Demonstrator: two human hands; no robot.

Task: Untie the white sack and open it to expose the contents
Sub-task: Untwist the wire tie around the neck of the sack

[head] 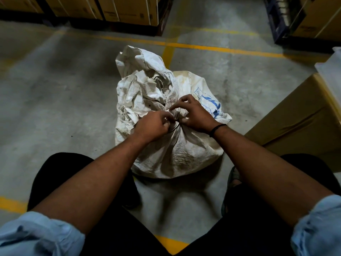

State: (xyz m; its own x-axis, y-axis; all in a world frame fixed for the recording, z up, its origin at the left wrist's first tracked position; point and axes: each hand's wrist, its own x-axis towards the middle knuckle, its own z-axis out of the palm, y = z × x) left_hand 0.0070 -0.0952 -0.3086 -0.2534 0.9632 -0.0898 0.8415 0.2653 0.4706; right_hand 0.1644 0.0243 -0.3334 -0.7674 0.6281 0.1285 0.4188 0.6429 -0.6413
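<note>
A dirty white woven sack (177,150) with blue print on its right side stands on the concrete floor between my knees. Its neck is gathered and bound by a thin tie (176,119), and the loose top flops away beyond the knot. My left hand (154,127) pinches the tie at the left of the neck. My right hand (195,114) holds the bunched neck from the right, fingertips on the knot. The contents are hidden.
A large cardboard box (302,119) stands close on the right. More cartons on pallets (110,10) line the back, and a dark rack with boxes (295,19) is at the back right. Yellow lines (184,45) cross the floor.
</note>
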